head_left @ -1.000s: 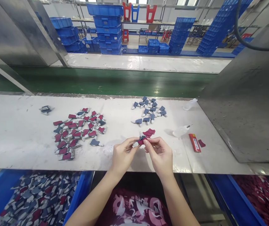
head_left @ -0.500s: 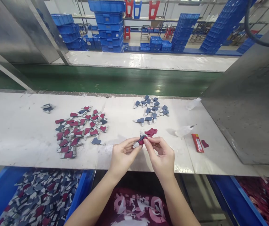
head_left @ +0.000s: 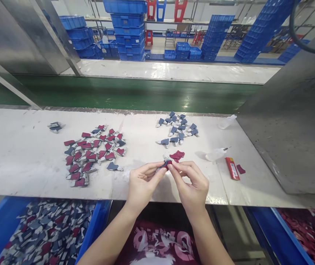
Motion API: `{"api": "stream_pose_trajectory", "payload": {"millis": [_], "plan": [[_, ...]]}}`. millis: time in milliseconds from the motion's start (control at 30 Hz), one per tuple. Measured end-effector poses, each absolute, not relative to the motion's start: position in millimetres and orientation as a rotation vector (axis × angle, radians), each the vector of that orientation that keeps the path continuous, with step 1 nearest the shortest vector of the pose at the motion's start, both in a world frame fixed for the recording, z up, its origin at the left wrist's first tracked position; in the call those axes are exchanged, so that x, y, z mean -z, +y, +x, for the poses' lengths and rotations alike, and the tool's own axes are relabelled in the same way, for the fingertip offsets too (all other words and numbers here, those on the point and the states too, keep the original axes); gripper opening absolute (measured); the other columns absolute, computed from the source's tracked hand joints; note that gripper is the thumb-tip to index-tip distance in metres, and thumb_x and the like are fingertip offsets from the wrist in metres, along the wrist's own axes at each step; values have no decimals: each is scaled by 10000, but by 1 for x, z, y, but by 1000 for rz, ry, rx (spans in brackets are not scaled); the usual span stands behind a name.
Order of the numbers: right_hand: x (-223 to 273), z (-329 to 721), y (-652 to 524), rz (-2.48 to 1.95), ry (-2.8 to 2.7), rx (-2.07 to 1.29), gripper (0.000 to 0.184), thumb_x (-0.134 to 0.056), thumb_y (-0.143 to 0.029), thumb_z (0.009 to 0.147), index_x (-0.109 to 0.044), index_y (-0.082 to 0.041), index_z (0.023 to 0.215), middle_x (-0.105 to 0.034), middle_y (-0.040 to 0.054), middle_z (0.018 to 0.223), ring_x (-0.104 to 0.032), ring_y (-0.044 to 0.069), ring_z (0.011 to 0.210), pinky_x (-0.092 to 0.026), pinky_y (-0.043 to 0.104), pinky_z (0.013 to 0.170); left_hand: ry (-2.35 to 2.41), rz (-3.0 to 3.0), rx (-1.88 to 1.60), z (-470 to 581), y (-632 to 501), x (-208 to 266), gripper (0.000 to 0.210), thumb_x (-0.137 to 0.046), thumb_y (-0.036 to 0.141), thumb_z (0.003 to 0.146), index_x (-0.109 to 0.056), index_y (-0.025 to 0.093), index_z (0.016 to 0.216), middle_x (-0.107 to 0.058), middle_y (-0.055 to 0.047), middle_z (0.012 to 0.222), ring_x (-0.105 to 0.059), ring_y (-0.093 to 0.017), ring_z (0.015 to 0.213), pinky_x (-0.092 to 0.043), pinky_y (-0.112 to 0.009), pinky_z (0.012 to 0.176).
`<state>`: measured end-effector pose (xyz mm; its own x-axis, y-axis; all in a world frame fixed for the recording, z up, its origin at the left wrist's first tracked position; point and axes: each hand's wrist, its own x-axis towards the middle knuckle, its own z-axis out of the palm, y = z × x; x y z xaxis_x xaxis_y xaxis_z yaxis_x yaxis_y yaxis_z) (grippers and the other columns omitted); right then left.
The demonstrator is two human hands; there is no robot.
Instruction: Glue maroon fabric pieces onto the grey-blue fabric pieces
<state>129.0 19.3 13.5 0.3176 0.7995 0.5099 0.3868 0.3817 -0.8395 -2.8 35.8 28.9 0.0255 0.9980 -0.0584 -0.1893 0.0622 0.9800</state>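
Between my two hands is a small grey, dark blue and maroon piece (head_left: pixel 167 163), held just above the white bench. My left hand (head_left: pixel 143 181) pinches it from the left with thumb and fingers. From the right, my right hand (head_left: pixel 191 184) presses thumb and fingertips on its maroon face; the fingers hide much of it. Right behind it lie loose maroon pieces (head_left: pixel 177 156). Farther back is a group of blue-and-grey pieces (head_left: pixel 181 127). To the left spreads a heap of mostly maroon-faced pieces (head_left: pixel 91 156), with a blue-faced piece (head_left: pixel 114 166) at its near edge.
At the right are a needle-tipped bottle (head_left: pixel 215 154), another white bottle (head_left: pixel 227 122), a red lighter-like box (head_left: pixel 232 168) and a maroon piece (head_left: pixel 240 169). Below the bench edge stand blue bins (head_left: pixel 98 217) of pieces. A metal panel (head_left: pixel 295 121) rises at right; a green belt (head_left: pixel 135 94) runs behind.
My right hand has shifted slightly right and its fingers have moved over the piece. The piece has tilted, showing less of its maroon face.
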Motion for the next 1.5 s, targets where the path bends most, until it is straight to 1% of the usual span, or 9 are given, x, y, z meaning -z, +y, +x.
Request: {"api": "stream_pose_trajectory", "payload": {"millis": [67,200,300,633,833,1067,1233,1367,1500], "plan": [[-14,133,21,-1243,-1240,-506,98,-727,-239,868,-766,-271,952,-647,16,866,-640,131,797,-541,232,605,1075,1055,-1243,-3,35,-30,175,-798,196,761,-802,154,930,-810,-71,929,-786,-236,870,-654,-276,812],[-16,146,26,-1186,-1227,-947,270,-646,-362,926,-703,-307,1184,-660,51,1100,-650,175,993,-585,270,735,1025,1131,-1236,-5,35,-30,156,-784,170,779,-808,173,933,-811,-57,934,-786,-226,874,-653,-264,824],[-16,152,30,-1103,-1269,-1118,241,-608,-385,946,-707,-290,1143,-653,48,1086,-651,167,956,-580,273,759,991,1212,-1203,-8,36,-29,167,-768,157,800,-809,181,959,-809,-54,957,-784,-225,888,-653,-266,835],[-12,135,18,-1193,-1368,-708,181,-511,-326,993,-650,-245,1076,-555,25,901,-578,161,826,-494,297,725,1016,1453,-1338,-7,24,-31,202,-731,89,817,-809,198,968,-806,-37,985,-785,-196,878,-643,-223,838],[-15,138,19,-1115,-1445,-733,267,-613,-343,949,-661,-288,1206,-558,31,944,-564,170,875,-499,313,765,1087,1411,-1431,-1,17,-32,174,-725,97,820,-801,190,947,-813,-31,944,-787,-174,834,-645,-188,772],[-11,135,20,-1060,-1227,-881,173,-708,-355,885,-724,-260,1028,-594,20,875,-599,161,842,-521,304,765,1090,1593,-1429,-4,19,-20,150,-690,153,868,-777,184,986,-802,-60,974,-776,-187,856,-650,-240,782],[-4,130,24,-1104,-1093,-996,235,-761,-397,824,-731,-236,993,-635,29,891,-635,176,848,-546,320,765,1145,1535,-1299,-6,25,-12,177,-657,223,902,-740,175,1052,-784,-82,1008,-762,-198,894,-636,-261,801],[4,125,25,-1220,-1205,-792,228,-739,-351,848,-711,-239,1045,-630,37,928,-613,187,895,-524,342,815,1163,1371,-1281,1,27,-5,245,-635,250,915,-700,157,1132,-755,-112,1114,-734,-223,1021,-613,-281,872],[11,123,26,-1275,-1322,-575,204,-650,-301,911,-684,-224,1097,-605,38,910,-596,175,847,-522,337,784,1237,1303,-1290,8,27,0,211,-607,231,926,-694,152,1100,-745,-117,1100,-717,-228,1041,-592,-304,915]]}}
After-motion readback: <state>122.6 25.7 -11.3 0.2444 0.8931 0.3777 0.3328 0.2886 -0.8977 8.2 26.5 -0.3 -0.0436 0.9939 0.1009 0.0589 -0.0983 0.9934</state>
